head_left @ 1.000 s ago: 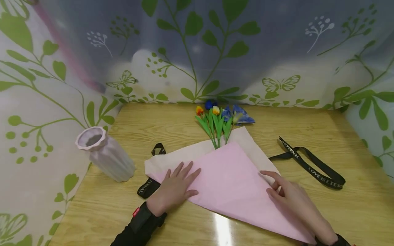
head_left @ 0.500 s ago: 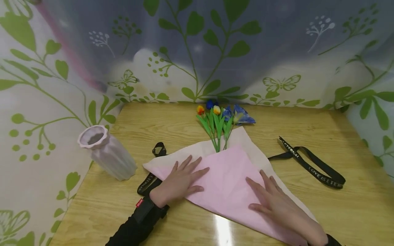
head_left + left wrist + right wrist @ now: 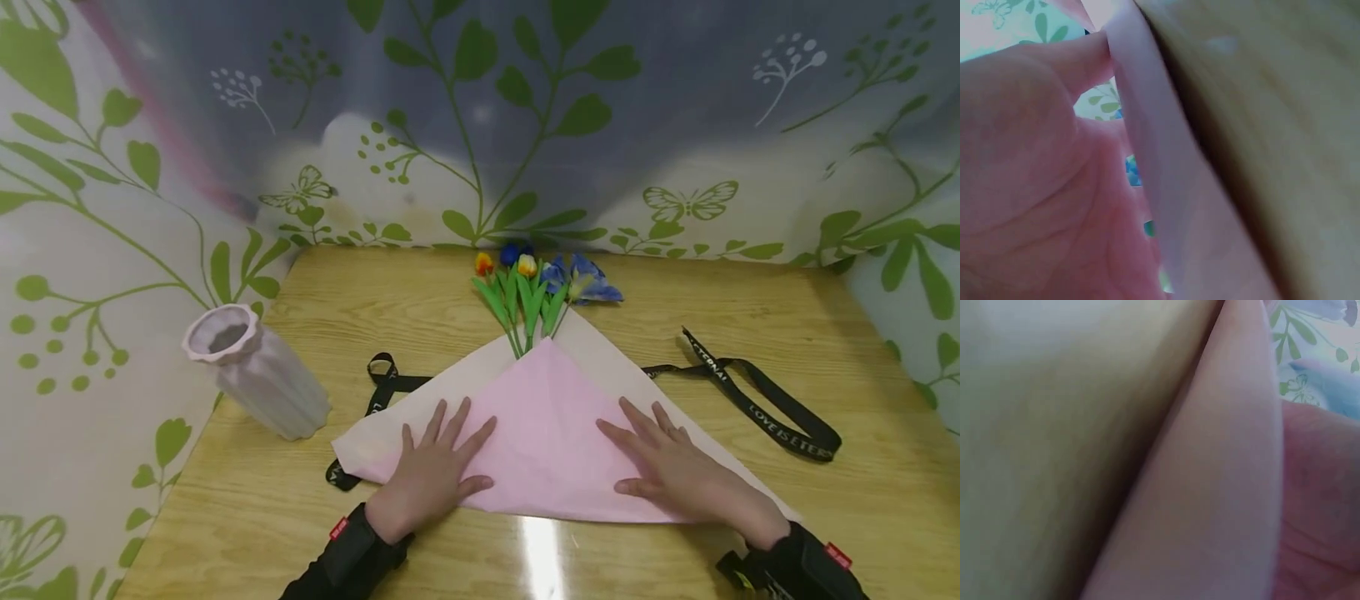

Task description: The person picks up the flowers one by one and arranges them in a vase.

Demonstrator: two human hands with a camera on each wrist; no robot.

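Note:
A sheet of wrapping paper [image 3: 547,425], pink on top with a cream border, lies folded into a triangle on the table. Artificial flowers [image 3: 528,304], tulips and blue blooms with green leaves, stick out past its upper point; their lower stems are hidden under the pink fold. My left hand [image 3: 431,479] rests on the paper's left part with fingers spread. On its right part, my right hand [image 3: 671,467] rests the same way. In the left wrist view, the palm [image 3: 1041,175] faces the paper's folded edge [image 3: 1154,144]. The right wrist view shows the palm [image 3: 1316,506] beside that edge too.
A pale lilac vase [image 3: 262,375] with a wavy rim stands at the left. Black lettered ribbon [image 3: 780,425] lies looped at the right, and another part of ribbon [image 3: 384,383] shows at the left, partly under the paper. A leaf-patterned cloth [image 3: 480,125] hangs behind the wooden table [image 3: 360,292].
The paper has turned so its front fold lies nearly level, its right corner moving up and its left corner down. My right hand has opened out and come to rest flat on it.

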